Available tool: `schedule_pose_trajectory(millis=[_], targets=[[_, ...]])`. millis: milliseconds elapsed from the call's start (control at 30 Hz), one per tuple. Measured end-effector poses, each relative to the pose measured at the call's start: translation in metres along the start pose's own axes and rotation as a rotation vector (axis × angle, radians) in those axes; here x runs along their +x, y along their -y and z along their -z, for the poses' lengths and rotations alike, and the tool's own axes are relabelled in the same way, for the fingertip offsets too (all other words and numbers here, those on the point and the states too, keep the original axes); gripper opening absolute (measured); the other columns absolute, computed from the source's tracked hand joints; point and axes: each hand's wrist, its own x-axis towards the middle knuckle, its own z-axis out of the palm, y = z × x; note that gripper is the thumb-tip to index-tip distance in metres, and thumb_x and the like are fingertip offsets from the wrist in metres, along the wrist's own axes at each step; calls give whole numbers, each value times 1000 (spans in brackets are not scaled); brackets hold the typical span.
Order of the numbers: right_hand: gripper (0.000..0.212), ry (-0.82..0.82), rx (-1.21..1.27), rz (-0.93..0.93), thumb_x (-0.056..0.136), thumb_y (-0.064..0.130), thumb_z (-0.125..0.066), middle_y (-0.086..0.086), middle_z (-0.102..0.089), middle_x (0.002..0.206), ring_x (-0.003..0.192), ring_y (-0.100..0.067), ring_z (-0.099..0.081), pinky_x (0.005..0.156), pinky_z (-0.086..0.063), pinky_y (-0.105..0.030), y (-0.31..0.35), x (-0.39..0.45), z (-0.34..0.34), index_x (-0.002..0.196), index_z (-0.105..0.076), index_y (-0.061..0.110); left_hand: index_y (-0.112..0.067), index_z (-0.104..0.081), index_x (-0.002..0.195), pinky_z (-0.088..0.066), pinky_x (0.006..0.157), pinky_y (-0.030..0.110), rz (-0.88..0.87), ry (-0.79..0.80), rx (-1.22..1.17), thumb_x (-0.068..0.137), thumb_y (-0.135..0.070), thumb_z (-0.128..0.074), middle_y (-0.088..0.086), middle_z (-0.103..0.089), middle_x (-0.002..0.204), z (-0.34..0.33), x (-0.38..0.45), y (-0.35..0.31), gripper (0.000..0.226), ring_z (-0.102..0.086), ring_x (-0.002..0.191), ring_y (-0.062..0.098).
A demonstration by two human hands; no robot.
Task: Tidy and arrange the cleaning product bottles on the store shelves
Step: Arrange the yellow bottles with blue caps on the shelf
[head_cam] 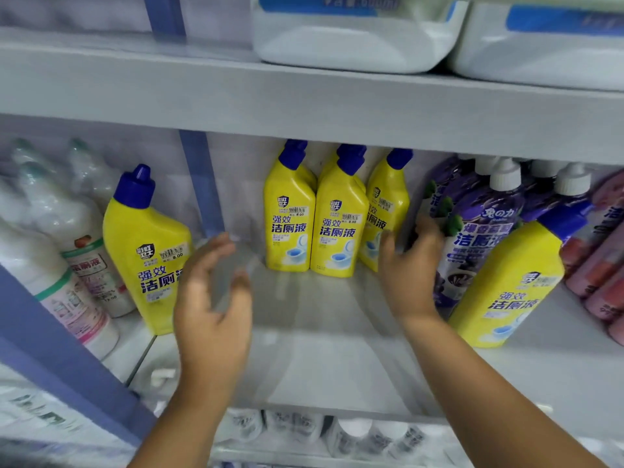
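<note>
A: Where are the yellow bottles standing?

B: 3 yellow bottles (337,217) with blue caps stand upright in a tight group at the back of the middle shelf (314,349). A 4th yellow bottle (148,251) stands at the left, just beside the blue upright (202,184), and a 5th yellow bottle (510,285) leans at the right, against the purple bottles (472,238).

A: And the hands?

B: Both reach into the bare gap in the shelf. The left hand (212,298) hovers with its grip spread and fingers loosely curved, holding nothing. The right hand (412,261) has its fingers spread too, between the rightmost of the 3 and the purple bottles; motion blur makes it hard to say whether it touches either.

A: What else is there?

B: White bottles (67,238) with green caps fill the left bay, pink bottles (604,265) sit at the far right, and large white jugs (354,38) rest on the shelf above.
</note>
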Motion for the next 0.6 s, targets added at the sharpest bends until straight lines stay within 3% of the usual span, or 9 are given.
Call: schedule_pose_trajectory(millis=[67, 133, 200, 267, 367, 433, 500, 600], targets=[[65, 104, -31, -40, 86, 23, -65, -21, -51, 143, 136, -32, -43, 116, -33, -47, 3, 14, -9, 142, -43, -2, -23, -61, 118, -40, 113, 54, -128, -132, 84, 92, -7, -60, 4, -57, 136, 31, -2, -11, 31, -52, 135, 26], [69, 136, 56, -123, 90, 18, -68, -17, -48, 149, 138, -25, -45, 117, -33, -37, 6, 20, -19, 149, -36, 0, -9, -54, 130, -36, 116, 51, -119, -210, 240, 90, -11, -63, 16, -49, 142, 47, 4, -9, 41, -44, 139, 31], [55, 133, 104, -197, 91, 14, -68, -12, -58, 135, 121, -20, -56, 100, -37, -22, 4, 23, -21, 140, -47, 2, -5, -44, 143, -34, 116, 30, -15, -192, 286, 91, -17, -68, 22, -42, 148, 55, 15, -4, 58, -41, 140, 31], [39, 122, 58, -197, 92, 15, -68, -14, -64, 123, 112, -27, -61, 88, -38, -22, 2, 24, -18, 127, -54, 5, -9, -40, 148, -39, 104, 14, 132, -155, 189, 94, -18, -72, 14, -49, 147, 59, 30, 0, 63, -52, 129, 19], [34, 108, -3, -154, 95, 13, -65, -17, -65, 123, 113, -32, -61, 91, -41, -25, -1, 14, -7, 125, -54, 4, -20, -51, 136, -49, 87, 32, 300, -67, 152, 94, -23, -73, -3, -66, 120, 61, 45, 12, 47, -65, 105, 23], [36, 87, -1, -122, 96, 14, -63, -17, -63, 127, 118, -32, -60, 102, -45, -33, -2, 0, 4, 129, -52, 4, -26, -54, 127, -48, 85, 35, 329, -18, 176, 93, -24, -74, -6, -67, 109, 64, 46, 18, 39, -66, 97, 23], [35, 89, 21, -107, 97, 16, -62, -14, -64, 125, 114, -30, -62, 98, -49, -37, 0, -16, 21, 129, -52, 6, -30, -56, 121, -52, 85, 38, 334, 48, 174, 94, -22, -73, -8, -70, 103, 63, 44, 22, 33, -69, 94, 22], [22, 135, 92, -122, 99, 10, -61, -2, -68, 105, 91, 2, -65, 77, -46, -10, 9, -41, 48, 120, -54, 13, -31, -60, 113, -56, 82, 35, 365, 192, 90, 95, -15, -70, -11, -75, 99, 53, 39, 24, 26, -72, 92, 13]])
